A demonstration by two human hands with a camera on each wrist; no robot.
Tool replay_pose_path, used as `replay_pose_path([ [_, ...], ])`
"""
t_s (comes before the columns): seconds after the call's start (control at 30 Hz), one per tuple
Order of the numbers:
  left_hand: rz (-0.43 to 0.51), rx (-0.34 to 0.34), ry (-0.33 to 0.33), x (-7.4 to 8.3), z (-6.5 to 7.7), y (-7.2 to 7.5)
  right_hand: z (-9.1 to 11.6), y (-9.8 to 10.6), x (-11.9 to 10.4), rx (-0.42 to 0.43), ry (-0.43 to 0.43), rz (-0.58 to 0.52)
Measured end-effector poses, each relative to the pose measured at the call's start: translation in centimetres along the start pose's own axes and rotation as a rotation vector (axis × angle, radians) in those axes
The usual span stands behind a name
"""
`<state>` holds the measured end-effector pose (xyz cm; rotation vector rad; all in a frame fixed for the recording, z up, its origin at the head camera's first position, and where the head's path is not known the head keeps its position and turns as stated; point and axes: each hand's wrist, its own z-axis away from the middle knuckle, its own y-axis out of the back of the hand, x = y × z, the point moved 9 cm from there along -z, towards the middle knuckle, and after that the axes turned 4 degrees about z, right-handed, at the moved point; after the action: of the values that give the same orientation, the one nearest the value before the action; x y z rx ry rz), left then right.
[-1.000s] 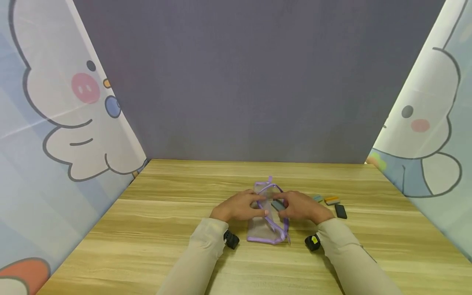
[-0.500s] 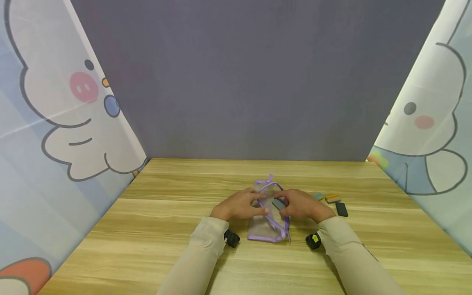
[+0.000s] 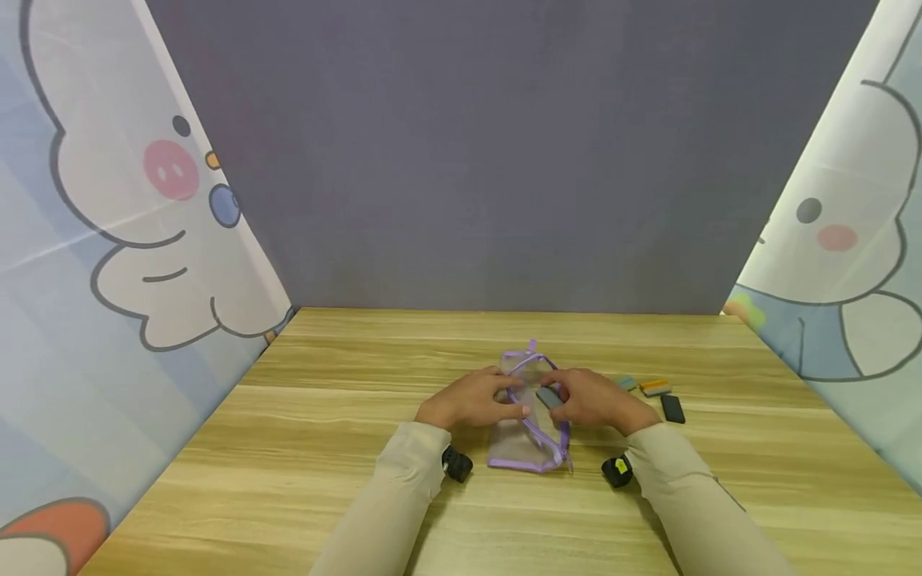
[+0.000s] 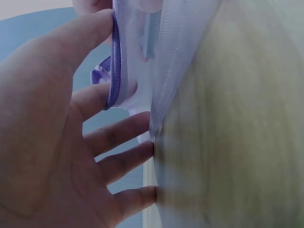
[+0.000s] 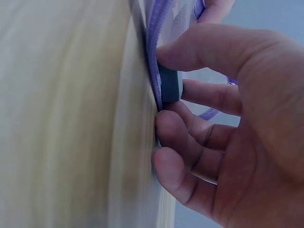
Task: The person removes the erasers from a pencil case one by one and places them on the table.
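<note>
A see-through mesh pouch [image 3: 515, 446] with purple trim lies on the table, its zipper open along the right side. My left hand [image 3: 471, 398] is on its left part; in the left wrist view the thumb and index finger hold the purple zipper edge [image 4: 115, 61], with the other fingertips touching down lower. From the right, my right hand [image 3: 592, 398] reaches in at the opening. Its thumb and index finger pinch a dark grey rectangular block [image 5: 169, 84], like an eraser. Part of the block is hidden by the purple edge in the right wrist view.
To the right of the right hand lie a small blue-grey block [image 3: 626, 383], an orange and grey block [image 3: 655, 388] and a black block [image 3: 673, 409]. A dark grey panel [image 3: 504, 160] rises behind the wooden table [image 3: 324, 416], with printed cloth at both sides.
The head view has shifted a little. Both hands, the pouch and the block keep almost the same places relative to one another.
</note>
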<state>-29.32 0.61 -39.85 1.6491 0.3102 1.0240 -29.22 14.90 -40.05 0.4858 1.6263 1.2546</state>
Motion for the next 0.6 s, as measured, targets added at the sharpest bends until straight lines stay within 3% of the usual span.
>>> replay_pose_path([
  [0.6, 0.017, -0.007, 0.014, -0.1, -0.05, 0.03, 0.26, 0.41, -0.22, 0.023, 0.008, -0.023],
])
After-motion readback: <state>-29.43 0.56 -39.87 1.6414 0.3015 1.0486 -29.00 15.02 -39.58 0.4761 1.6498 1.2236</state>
